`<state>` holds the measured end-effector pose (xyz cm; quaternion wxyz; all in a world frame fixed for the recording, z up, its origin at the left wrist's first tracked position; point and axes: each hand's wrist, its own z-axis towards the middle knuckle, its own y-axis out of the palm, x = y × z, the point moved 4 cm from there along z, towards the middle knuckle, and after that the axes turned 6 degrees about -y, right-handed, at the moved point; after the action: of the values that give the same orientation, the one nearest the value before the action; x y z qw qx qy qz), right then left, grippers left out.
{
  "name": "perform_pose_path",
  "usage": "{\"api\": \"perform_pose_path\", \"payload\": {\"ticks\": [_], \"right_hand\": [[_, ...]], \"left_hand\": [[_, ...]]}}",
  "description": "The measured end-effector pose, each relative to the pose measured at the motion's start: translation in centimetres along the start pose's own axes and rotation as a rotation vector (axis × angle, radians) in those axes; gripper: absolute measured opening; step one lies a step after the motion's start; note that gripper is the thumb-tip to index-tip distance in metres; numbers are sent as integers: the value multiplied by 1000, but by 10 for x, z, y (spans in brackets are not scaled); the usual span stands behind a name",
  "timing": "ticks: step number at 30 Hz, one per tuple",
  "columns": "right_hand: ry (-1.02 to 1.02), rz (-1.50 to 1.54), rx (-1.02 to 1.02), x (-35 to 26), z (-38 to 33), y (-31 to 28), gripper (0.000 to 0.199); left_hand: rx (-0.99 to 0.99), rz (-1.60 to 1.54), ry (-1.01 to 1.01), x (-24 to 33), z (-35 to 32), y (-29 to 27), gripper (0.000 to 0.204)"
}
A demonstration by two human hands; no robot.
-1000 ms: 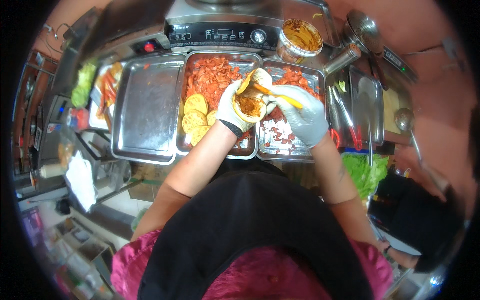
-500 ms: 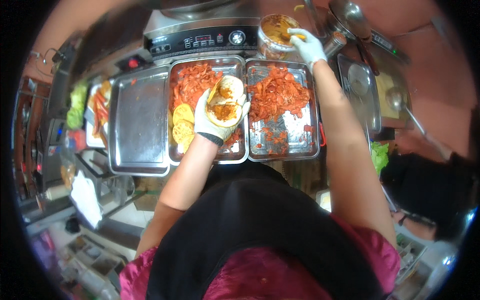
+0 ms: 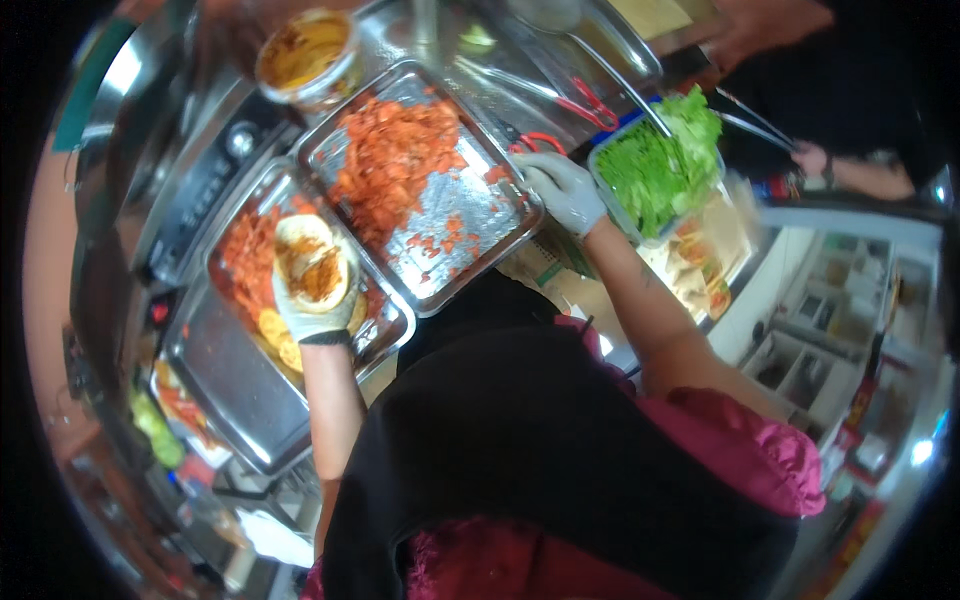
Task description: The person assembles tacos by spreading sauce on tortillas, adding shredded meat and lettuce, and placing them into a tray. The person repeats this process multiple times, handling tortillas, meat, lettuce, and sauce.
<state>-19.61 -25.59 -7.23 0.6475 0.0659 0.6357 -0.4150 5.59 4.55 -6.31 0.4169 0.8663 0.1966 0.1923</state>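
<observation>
Opened, sauce-smeared bun [image 3: 320, 275] in the gloved left hand [image 3: 311, 321], above the middle steel tray [image 3: 404, 326]
The left hand's fingers cup the bun, its brown-coated inside facing the camera, over reddish chopped filling [image 3: 248, 255] and flat yellow buns [image 3: 276, 330]. The gloved right hand [image 3: 567, 193] is at the outer edge of the right steel tray [image 3: 497, 226], beside red looped handles [image 3: 543, 142]; whether its fingers grasp anything, I cannot tell. Green lettuce [image 3: 660, 168] lies heaped just beside that hand, and a sauce bucket [image 3: 308, 60] stands by the right tray's far corner.
</observation>
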Motion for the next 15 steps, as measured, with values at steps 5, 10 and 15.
{"api": "perform_pose_path", "payload": {"ticks": [5,10,15], "right_hand": [[232,-651,447,87,-76,-115,21],[805,-943,380,155,-89,-161,43],[859,-856,469,167,-90,-186,27]], "left_hand": [[167,-74,-129,-19,6,16,53],[100,77,-174,-30,28,23,58],[70,132,-219,-41,33,38,59]]}}
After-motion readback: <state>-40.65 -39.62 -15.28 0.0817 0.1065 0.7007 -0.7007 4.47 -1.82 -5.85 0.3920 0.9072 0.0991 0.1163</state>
